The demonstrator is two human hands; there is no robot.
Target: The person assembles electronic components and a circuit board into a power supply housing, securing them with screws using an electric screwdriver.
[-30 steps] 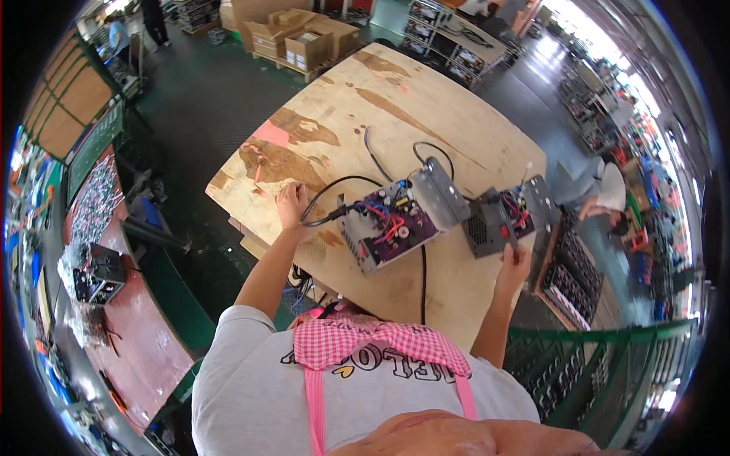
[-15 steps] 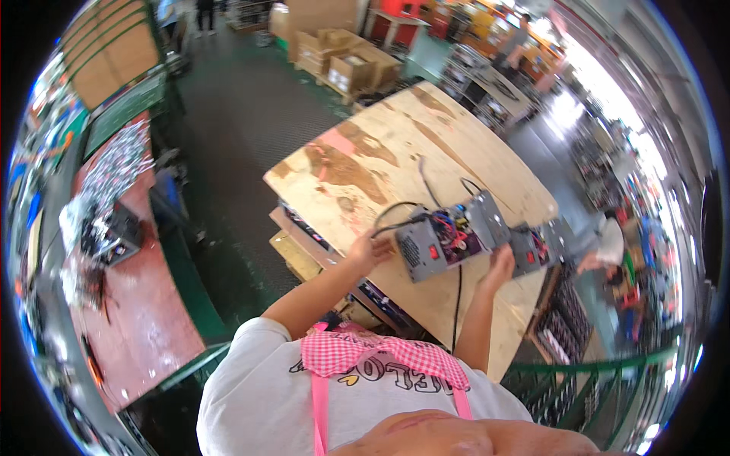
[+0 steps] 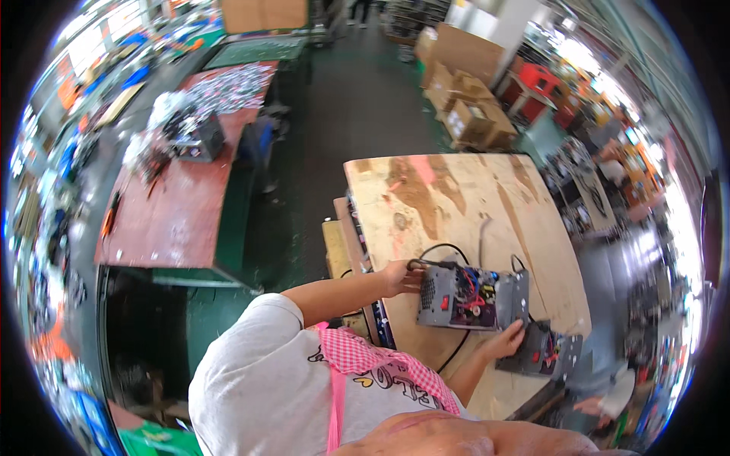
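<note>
1. The thing in hand is an open grey metal electronics box point(image 3: 470, 295), lid off, with red, blue and black wiring showing inside. It sits on the plywood table point(image 3: 456, 197) right between both hands, close in front of the person's chest.

2. Left hand point(image 3: 399, 277) is on the box's left end, fingers curled around the corner where a black cable point(image 3: 435, 249) loops out. Looks like a grip on the box edge or the cable, can't tell which.

3. Right hand point(image 3: 507, 342) is under the box's near right corner, fingers spread and pressed up against the casing. Not pinching anything that I can see.

4. Just past the right hand, on its far side from the body, lies a second open unit point(image 3: 544, 353), dark, nearly touching the fingers.

5. What could go wrong, my guess:
- that cable loop by the left hand could snag and tug the wiring if the box gets turned
- bare fingers on sheet-metal edges could get nicked
- the right hand could knock the second unit, which lies near the table edge
- another black lead point(image 3: 456, 351) runs under the box toward the body, so it could get pinched.
</note>
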